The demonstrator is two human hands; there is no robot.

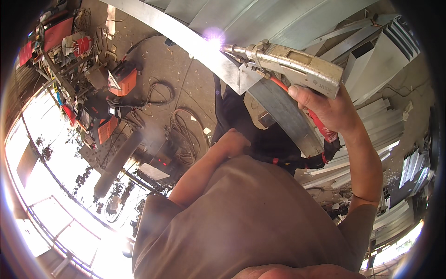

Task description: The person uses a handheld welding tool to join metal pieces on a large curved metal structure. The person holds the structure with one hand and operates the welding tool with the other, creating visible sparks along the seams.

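Observation:
My right hand grips a handheld welding gun with a worn metal body. Its nozzle points left at the bright edge of a sheet-metal workpiece. A white-violet glare burns at the nozzle tip and hides the spot beneath it. A red-wrapped cable runs from the gun down past my wrist. My left hand rests at my lap by my black trousers, fingers curled in. Nothing shows in it, though its palm side is hidden.
A grey metal bar slants beside my leg. Coiled hoses and an orange-and-black machine are on the floor to the left, near a gas cylinder. At the right lie stacked metal strips and folded sheet-metal profiles.

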